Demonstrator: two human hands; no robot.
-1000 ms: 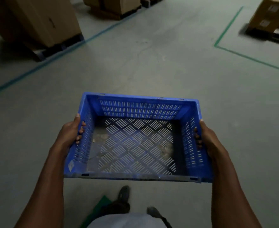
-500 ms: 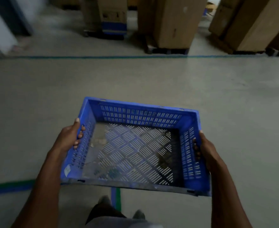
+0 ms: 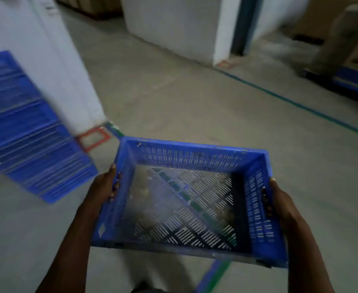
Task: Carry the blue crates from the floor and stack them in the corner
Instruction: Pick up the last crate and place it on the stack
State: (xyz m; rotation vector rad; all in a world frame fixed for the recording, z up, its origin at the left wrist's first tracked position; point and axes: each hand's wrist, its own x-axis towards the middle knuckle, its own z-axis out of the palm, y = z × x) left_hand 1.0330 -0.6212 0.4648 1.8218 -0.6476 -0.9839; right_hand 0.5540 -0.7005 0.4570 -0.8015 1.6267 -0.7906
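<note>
I carry an empty blue slotted crate [image 3: 186, 159] in front of me, above the floor. My left hand [image 3: 104, 187] grips its left wall, fingers poking through the handle slot. On the opposite wall, my right hand [image 3: 281, 201] holds the right handle the same way. A stack of several blue crates [image 3: 26, 132], blurred by motion, stands at the left against a white pillar [image 3: 47, 66].
Grey concrete floor [image 3: 195, 102] spreads ahead, crossed by a green line [image 3: 300, 104] at the right. A white wall block [image 3: 174, 26] stands ahead, cardboard boxes on a blue pallet [image 3: 351, 79] at far right. Red floor markings [image 3: 93, 138] sit at the pillar's foot.
The view has swung left: the row of cardboard boxes slid away to the right, and the pillar with the crate stack came into sight. Both hands keep the same hold on the crate.
</note>
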